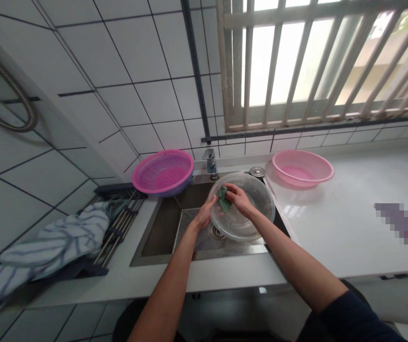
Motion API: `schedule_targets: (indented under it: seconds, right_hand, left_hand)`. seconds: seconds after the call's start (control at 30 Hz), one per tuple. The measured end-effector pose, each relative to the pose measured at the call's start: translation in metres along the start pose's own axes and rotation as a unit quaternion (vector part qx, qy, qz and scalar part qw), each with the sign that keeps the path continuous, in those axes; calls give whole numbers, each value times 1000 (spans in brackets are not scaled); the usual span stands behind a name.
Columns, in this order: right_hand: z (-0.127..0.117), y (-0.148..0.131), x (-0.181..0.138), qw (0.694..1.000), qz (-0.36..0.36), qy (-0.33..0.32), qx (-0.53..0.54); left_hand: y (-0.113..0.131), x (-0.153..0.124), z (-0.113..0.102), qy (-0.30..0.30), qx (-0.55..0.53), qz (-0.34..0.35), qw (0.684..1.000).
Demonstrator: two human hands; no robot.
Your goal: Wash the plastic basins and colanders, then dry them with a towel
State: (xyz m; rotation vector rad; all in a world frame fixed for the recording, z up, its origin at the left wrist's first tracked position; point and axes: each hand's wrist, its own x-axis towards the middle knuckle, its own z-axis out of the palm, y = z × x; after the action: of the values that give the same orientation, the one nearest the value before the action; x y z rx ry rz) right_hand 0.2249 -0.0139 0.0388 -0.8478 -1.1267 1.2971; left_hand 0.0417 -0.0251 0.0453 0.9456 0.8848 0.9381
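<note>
A clear, ribbed colander (pixel 259 211) is over the right side of the steel sink (pixel 154 232). My left hand (pixel 204 214) grips its left rim, thumb on top and the other fingers mostly hidden under it. Inside the bowl, near that same rim, my right hand (pixel 238 199) has its fingers closed on some green leaves (pixel 223 200). Apart from these leaves, I see only the bowl's ribbed inner surface.
Behind the sink stands a chrome faucet (pixel 211 164). A bright pink basket (pixel 163 171) sits at the back left, and a pale pink basin (pixel 302 167) on the right counter. A striped towel (pixel 64 232) lies over a folded rack at left. A drain strainer (pixel 257 172) rests behind the colander.
</note>
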Motion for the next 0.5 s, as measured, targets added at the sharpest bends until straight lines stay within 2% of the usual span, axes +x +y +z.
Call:
schedule_targets:
  seconds: [0.07, 0.13, 0.2, 0.27, 0.37, 0.43, 0.5]
  right_hand:
    - [-9, -1, 7, 995, -26, 91, 13]
    - [-12, 0, 10, 991, -33, 127, 30]
    - [-7, 1, 7, 993, -23, 102, 49]
    - [2, 1, 2, 997, -7, 45, 69]
    - [17, 0, -7, 994, 35, -30, 95]
    - [23, 1, -11, 992, 62, -55, 93]
    - [27, 6, -14, 992, 80, -64, 68]
  left_hand:
    - [1, -2, 1, -14, 6, -3, 1000]
    - [2, -5, 3, -32, 10, -4, 999]
    - [4, -7, 6, -54, 20, 0, 998]
    - [5, -7, 7, -61, 33, 23, 997]
    - [6, -4, 8, -16, 55, 82, 995]
    - [5, 1, 7, 20, 73, 124, 989]
    - [3, 6, 4, 29, 97, 163, 981]
